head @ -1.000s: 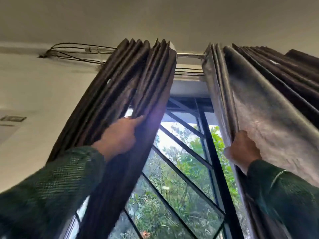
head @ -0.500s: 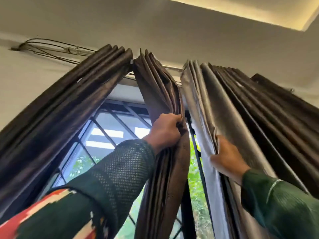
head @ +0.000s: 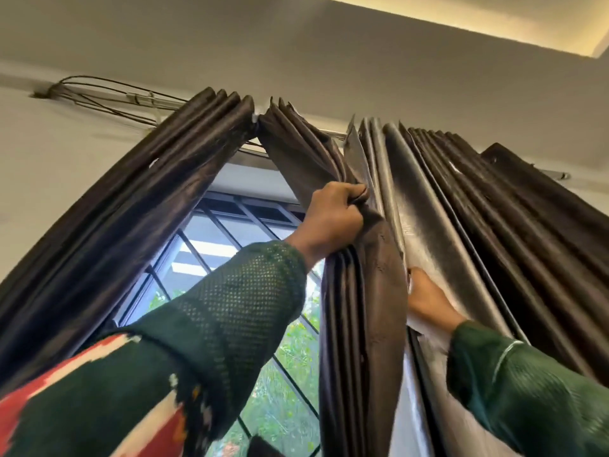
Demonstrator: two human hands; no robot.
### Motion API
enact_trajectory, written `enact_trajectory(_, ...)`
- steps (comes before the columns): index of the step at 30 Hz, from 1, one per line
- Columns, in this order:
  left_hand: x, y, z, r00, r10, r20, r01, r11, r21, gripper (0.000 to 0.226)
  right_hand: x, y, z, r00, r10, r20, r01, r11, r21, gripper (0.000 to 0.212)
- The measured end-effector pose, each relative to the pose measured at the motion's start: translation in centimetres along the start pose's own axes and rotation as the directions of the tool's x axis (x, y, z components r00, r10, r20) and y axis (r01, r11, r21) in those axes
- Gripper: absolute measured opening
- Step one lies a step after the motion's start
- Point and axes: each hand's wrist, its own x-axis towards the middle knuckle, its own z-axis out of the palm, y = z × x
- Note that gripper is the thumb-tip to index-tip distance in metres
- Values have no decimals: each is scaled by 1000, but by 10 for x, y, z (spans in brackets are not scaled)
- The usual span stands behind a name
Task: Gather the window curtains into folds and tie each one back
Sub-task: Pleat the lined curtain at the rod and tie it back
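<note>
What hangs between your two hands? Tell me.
In the head view, a bunch of dark brown curtain folds hangs between them: the left hand grips its top, the right hand holds the silvery-backed curtain beside it.

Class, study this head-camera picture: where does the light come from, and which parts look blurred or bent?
Head view: daylight enters through the barred window, backlighting the dark brown pleated curtains; a warm strip glows on the ceiling; the patterned left sleeve is blurred; the wide lens bows the left curtain edge.

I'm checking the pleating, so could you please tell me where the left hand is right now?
In the head view, the left hand is centre frame, gripping the gathered brown curtain folds beside the silver-backed curtain.
</note>
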Motion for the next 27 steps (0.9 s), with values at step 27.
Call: enact_trajectory(27, -39, -35, -7, 960, -218, -176, 255, 425, 869, 72, -7, -20, -16, 921, -326, -215, 197, 862, -467, 59)
